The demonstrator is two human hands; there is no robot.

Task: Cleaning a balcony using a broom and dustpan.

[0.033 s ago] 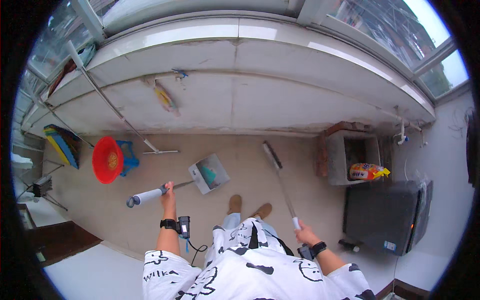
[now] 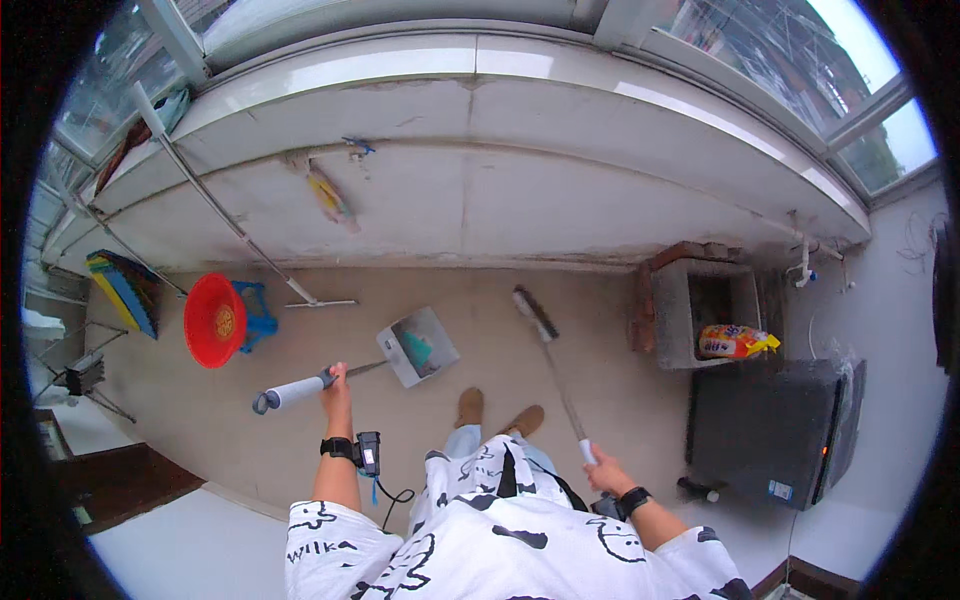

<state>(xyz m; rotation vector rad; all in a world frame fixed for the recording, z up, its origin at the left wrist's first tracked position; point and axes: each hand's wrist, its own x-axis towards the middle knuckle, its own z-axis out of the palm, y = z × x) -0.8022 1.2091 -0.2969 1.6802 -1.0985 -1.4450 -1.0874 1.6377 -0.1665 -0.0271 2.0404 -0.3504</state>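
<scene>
My left hand is closed round the handle of a long-handled dustpan, whose grey-white grip sticks out to the left. The pan rests on the floor ahead of my feet with its mouth turned to the right, and a green piece lies in it. My right hand grips the white end of a broom. Its dark-bristled head is on or just above the floor, to the right of the dustpan and apart from it.
At left stand a red basin beside a blue stool and a leaning squeegee. A stone sink holding a colourful bag and a dark appliance flank the right. A low wall runs across the far side.
The broom head has shifted slightly to the left and its bristle side has turned. My right hand has moved a little left with it. My left hand and the dustpan stay put.
</scene>
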